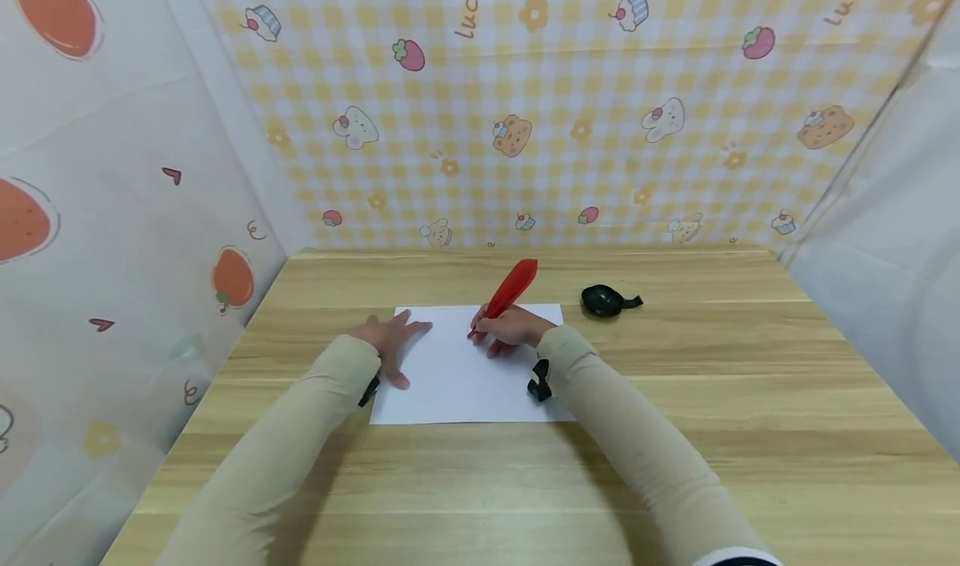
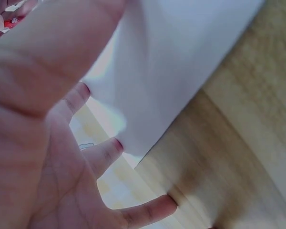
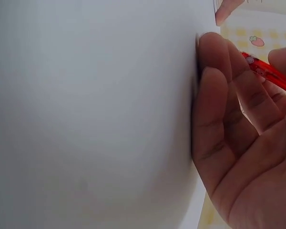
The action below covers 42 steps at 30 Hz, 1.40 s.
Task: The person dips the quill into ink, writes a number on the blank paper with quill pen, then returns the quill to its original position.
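A white sheet of paper (image 1: 457, 391) lies flat on the wooden table. My right hand (image 1: 513, 326) pinches a red feather-shaped pen (image 1: 513, 288) over the upper middle of the sheet, the plume leaning up and to the right. In the right wrist view, the red shaft of the pen (image 3: 271, 74) passes by the thumb, while the curled lower fingers (image 3: 210, 107) rest against the paper. Whether the tip touches the paper is hard to tell. With fingers spread, my left hand (image 1: 387, 343) rests at the sheet's left edge; its fingertips (image 2: 115, 145) touch the paper and the table.
Right of the sheet's far corner sits a small, shiny black round thing with a short handle (image 1: 602, 301). The wooden table (image 1: 750, 399) extends to both sides. A patterned cloth (image 1: 555, 91) hangs along its back edge, and pale cloths (image 1: 150, 174) flank it.
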Each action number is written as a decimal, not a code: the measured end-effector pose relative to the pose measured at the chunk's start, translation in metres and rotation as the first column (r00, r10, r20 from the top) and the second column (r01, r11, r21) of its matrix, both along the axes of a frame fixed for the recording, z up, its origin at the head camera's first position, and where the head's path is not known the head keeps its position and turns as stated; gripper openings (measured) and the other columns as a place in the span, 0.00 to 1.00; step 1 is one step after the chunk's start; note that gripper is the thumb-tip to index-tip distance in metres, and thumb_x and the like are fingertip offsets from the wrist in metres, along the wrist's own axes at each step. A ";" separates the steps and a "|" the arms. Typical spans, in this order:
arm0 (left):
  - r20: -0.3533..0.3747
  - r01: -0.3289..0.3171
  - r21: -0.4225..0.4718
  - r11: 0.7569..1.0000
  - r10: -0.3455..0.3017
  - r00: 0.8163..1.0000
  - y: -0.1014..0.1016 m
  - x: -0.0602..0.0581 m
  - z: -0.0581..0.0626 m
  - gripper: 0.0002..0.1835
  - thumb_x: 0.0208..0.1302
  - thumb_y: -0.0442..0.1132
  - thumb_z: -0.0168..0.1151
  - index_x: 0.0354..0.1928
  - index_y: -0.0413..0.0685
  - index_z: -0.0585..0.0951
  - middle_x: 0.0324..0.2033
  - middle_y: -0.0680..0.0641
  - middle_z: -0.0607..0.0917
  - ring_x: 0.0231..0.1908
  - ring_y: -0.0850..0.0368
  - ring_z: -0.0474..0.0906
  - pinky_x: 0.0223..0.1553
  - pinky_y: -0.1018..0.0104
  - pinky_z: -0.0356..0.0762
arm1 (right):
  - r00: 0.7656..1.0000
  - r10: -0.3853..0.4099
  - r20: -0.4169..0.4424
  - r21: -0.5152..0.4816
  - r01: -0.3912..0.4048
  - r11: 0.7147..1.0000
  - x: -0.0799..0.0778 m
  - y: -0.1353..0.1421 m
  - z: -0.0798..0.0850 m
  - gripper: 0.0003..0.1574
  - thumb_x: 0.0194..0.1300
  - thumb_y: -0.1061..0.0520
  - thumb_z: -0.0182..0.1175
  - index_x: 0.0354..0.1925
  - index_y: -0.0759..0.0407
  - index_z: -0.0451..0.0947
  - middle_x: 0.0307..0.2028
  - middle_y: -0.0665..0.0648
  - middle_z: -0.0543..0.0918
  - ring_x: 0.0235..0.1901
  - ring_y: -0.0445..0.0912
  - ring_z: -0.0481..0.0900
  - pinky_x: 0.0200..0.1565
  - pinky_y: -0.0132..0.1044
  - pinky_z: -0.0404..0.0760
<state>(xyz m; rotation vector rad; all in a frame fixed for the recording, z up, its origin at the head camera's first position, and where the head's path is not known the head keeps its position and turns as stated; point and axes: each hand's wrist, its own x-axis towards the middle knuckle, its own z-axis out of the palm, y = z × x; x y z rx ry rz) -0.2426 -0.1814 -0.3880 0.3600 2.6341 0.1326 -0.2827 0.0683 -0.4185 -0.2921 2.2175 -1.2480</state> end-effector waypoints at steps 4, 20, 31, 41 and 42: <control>0.000 0.008 -0.009 1.000 -0.008 1.000 0.001 0.001 0.001 0.59 0.40 0.52 0.81 0.75 0.63 0.57 0.75 0.40 0.47 0.65 0.22 0.49 0.49 0.33 0.69 | 1.000 0.007 0.005 0.006 -0.007 1.000 0.003 0.001 0.003 0.12 0.71 0.53 0.53 0.45 0.54 0.80 0.35 0.54 0.85 0.26 0.48 0.82 0.28 0.36 0.79; -0.002 -0.035 -0.004 0.999 0.035 0.999 0.000 0.001 0.000 0.59 0.38 0.52 0.82 0.75 0.66 0.57 0.76 0.42 0.46 0.67 0.23 0.47 0.49 0.30 0.67 | 0.998 0.059 0.027 -0.034 -0.058 0.998 0.007 0.004 0.000 0.10 0.71 0.55 0.52 0.44 0.55 0.79 0.35 0.54 0.85 0.24 0.47 0.82 0.28 0.36 0.78; 0.000 -0.001 -0.005 1.000 0.001 1.000 -0.001 0.000 0.000 0.59 0.40 0.52 0.81 0.75 0.64 0.57 0.75 0.40 0.46 0.66 0.23 0.49 0.48 0.33 0.69 | 0.995 0.086 0.046 -0.037 -0.084 0.996 0.014 0.007 -0.001 0.10 0.71 0.55 0.54 0.45 0.55 0.79 0.36 0.55 0.85 0.26 0.49 0.83 0.30 0.37 0.79; 0.008 0.003 -0.001 1.000 -0.003 1.000 -0.001 0.001 0.002 0.59 0.40 0.52 0.81 0.75 0.62 0.56 0.75 0.40 0.46 0.66 0.23 0.48 0.50 0.32 0.68 | 0.993 0.097 0.066 -0.044 -0.094 0.995 0.020 0.008 0.000 0.09 0.71 0.55 0.54 0.45 0.55 0.78 0.36 0.55 0.85 0.27 0.49 0.83 0.31 0.37 0.79; 0.007 0.004 0.002 1.000 -0.004 1.000 -0.001 0.002 0.002 0.59 0.40 0.52 0.81 0.75 0.62 0.57 0.75 0.39 0.46 0.66 0.23 0.49 0.50 0.33 0.68 | 0.993 0.101 0.067 -0.046 -0.098 0.994 0.021 0.009 0.000 0.09 0.71 0.55 0.54 0.45 0.55 0.78 0.36 0.55 0.85 0.27 0.49 0.83 0.30 0.36 0.79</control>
